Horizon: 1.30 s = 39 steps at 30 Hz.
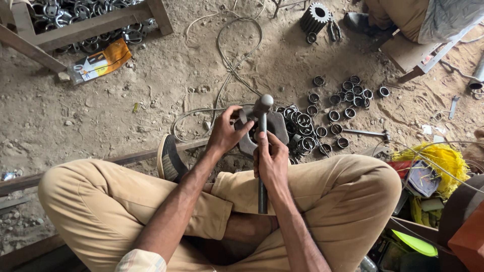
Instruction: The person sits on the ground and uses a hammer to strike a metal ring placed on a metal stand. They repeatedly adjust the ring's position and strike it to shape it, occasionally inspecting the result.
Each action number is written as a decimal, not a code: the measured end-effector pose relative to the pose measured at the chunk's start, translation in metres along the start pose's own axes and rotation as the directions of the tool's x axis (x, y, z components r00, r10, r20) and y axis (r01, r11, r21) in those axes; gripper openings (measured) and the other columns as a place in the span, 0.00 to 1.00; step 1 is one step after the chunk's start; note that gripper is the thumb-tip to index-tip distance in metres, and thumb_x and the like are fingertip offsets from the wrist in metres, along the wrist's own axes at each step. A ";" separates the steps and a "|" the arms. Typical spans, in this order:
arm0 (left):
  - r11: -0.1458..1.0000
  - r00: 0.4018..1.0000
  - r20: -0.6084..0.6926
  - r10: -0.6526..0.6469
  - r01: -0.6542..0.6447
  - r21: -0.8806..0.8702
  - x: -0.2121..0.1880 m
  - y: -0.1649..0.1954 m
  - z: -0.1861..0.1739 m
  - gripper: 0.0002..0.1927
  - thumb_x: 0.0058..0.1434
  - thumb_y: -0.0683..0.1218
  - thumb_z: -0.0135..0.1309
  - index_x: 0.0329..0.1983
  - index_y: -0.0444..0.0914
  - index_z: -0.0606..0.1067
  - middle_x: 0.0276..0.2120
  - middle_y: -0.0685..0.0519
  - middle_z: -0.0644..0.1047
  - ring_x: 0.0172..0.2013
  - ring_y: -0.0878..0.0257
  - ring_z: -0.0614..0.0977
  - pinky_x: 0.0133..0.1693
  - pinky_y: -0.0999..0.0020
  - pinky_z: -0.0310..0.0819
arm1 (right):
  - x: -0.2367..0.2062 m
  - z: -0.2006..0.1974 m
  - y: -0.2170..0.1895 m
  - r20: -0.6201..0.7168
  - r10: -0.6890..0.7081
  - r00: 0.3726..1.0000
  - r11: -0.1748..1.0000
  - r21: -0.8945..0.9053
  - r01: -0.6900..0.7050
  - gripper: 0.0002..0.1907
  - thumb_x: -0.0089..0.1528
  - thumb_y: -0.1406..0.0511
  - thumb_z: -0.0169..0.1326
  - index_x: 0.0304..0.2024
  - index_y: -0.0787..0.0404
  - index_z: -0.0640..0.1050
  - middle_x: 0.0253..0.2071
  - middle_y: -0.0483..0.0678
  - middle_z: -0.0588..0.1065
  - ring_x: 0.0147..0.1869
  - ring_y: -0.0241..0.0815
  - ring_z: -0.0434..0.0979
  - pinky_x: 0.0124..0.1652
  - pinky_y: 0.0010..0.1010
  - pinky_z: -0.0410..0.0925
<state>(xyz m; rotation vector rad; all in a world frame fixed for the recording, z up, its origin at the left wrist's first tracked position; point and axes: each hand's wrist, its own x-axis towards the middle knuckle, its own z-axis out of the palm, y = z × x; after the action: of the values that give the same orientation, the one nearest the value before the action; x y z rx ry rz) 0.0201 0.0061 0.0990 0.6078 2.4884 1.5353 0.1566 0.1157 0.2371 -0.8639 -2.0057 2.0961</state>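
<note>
The right hand (270,160) is wrapped around the shaft of a grey steel hammer (262,151), fingers pressed together in a fist about its middle, so that the rounded head stands just above the knuckles and the handle's end drops down between the crossed legs in tan trousers (322,196). The left hand (226,132) reaches forward beside it — fingers curled and pinching the near edge of a dark, flat, lobed metal plate (275,126) that lies on the dusty ground (151,85) directly behind the hammer head. Just to the right of the plate lies a scatter of short grey metal rings (348,95), with a black toothed gear (314,17) well beyond them — near another person's foot.
</note>
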 end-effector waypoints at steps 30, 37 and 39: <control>0.428 0.974 0.043 -0.222 0.137 -0.893 0.003 0.022 -0.021 0.27 0.63 0.38 0.59 0.66 0.39 0.68 0.56 0.50 0.76 0.49 0.65 0.80 0.48 0.72 0.80 | -0.001 0.003 0.004 -0.049 0.064 0.997 0.997 0.044 -0.062 0.22 0.70 0.54 0.49 0.53 0.64 0.78 0.19 0.40 0.68 0.16 0.29 0.64 0.16 0.23 0.59; 0.370 0.978 0.034 -0.206 0.111 -0.923 0.003 0.011 -0.016 0.27 0.67 0.37 0.57 0.68 0.42 0.67 0.58 0.50 0.75 0.50 0.69 0.78 0.51 0.76 0.79 | -0.001 0.004 0.008 -0.038 0.040 0.998 0.998 0.042 -0.039 0.21 0.70 0.54 0.49 0.52 0.65 0.79 0.19 0.39 0.68 0.16 0.29 0.65 0.16 0.22 0.59; 0.387 0.982 0.038 -0.183 0.107 -0.916 0.003 0.008 -0.016 0.27 0.69 0.37 0.57 0.70 0.42 0.67 0.59 0.49 0.75 0.49 0.68 0.77 0.48 0.77 0.76 | 0.000 0.005 0.010 -0.036 0.024 0.999 0.999 0.041 -0.023 0.21 0.70 0.54 0.50 0.52 0.66 0.78 0.19 0.40 0.68 0.16 0.29 0.66 0.16 0.22 0.60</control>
<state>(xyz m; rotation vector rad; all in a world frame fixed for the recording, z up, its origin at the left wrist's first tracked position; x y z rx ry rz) 0.0145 -0.0027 0.1140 0.1018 1.2112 2.4738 0.1576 0.1102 0.2272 -0.9165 -1.9377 2.1101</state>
